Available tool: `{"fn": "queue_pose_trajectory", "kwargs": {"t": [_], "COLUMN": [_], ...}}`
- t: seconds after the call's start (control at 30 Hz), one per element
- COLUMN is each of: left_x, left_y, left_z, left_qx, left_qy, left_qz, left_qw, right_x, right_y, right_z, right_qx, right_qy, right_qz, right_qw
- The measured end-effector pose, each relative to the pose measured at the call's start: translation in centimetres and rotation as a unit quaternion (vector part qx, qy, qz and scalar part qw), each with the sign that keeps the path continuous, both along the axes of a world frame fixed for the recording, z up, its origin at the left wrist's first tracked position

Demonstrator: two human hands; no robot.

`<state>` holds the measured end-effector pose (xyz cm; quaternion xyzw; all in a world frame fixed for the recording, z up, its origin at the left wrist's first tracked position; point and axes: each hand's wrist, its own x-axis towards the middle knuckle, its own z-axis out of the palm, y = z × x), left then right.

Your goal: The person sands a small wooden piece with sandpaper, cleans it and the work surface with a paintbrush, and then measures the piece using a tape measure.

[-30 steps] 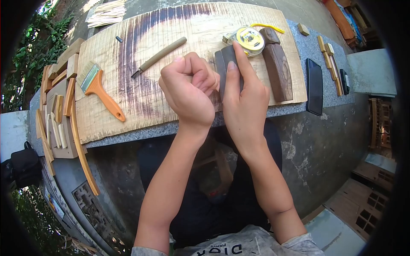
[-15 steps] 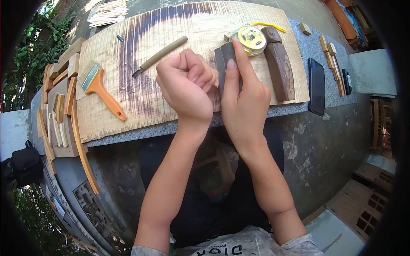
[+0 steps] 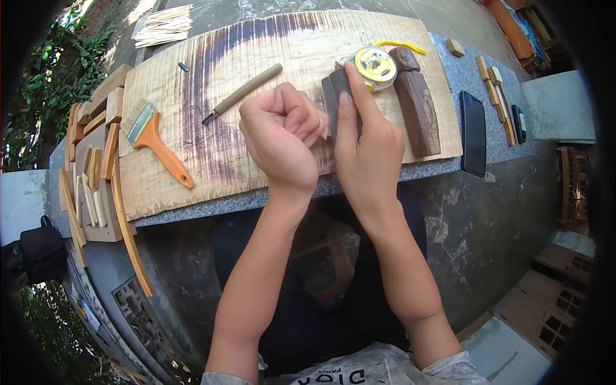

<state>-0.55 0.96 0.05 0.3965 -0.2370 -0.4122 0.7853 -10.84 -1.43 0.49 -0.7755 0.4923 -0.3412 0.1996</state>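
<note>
In the middle of the frame, the right hand [image 3: 366, 144] is pressing flat on a dark block [image 3: 335, 90] lying on the wooden board [image 3: 282, 45]. The left hand [image 3: 280, 144] is curling into a tight fist beside it; what it is holding is hidden.

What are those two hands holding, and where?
The right hand presses the dark block flat from above; the left hand is fisted, its contents hidden.

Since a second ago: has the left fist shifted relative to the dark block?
No. The left hand stays clenched beside the dark block, which the right hand presses; only the camera view shifted.
</note>
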Motion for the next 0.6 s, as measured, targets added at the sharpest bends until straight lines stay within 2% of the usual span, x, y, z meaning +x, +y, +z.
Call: {"fn": "queue_pose_trajectory", "kwargs": {"t": [0.03,0.1,0.2,0.23,0.33,0.37,0.47,0.6], "left_x": [0.2,0.6,1.9,2.1,2.8,2.8,3.0,2.8], "left_y": [0.0,-0.3,-0.3,-0.1,-0.1,-0.2,-0.2,-0.2], "left_z": [0.0,0.1,-0.4,-0.2,-0.3,-0.3,-0.5,-0.3], "left_qx": [-0.008,-0.045,-0.076,-0.073,-0.111,-0.114,-0.143,-0.137], "left_qy": [0.007,0.051,0.13,0.158,0.182,0.193,0.19,0.137], "left_qz": [-0.008,-0.007,0.006,0.001,-0.025,-0.031,-0.074,-0.076], "left_qw": [1.0,0.998,0.989,0.985,0.977,0.974,0.969,0.978], "right_x": [-0.2,-0.2,-0.8,-0.9,-0.8,-0.9,-0.8,-1.3], "right_y": [0.0,-0.7,-0.6,-1.0,-0.4,0.1,0.1,0.2], "right_z": [0.3,-0.4,-0.6,-1.3,-1.1,-0.5,-0.4,-0.2], "right_qx": [0.034,-0.018,0.006,-0.028,-0.009,0.028,0.036,0.036], "right_qy": [-0.016,-0.13,-0.216,-0.224,-0.229,-0.233,-0.241,-0.215], "right_qz": [0.001,0.006,0.006,0.017,0.035,0.033,0.044,0.064], "right_qw": [0.999,0.991,0.976,0.974,0.973,0.971,0.969,0.974]}}
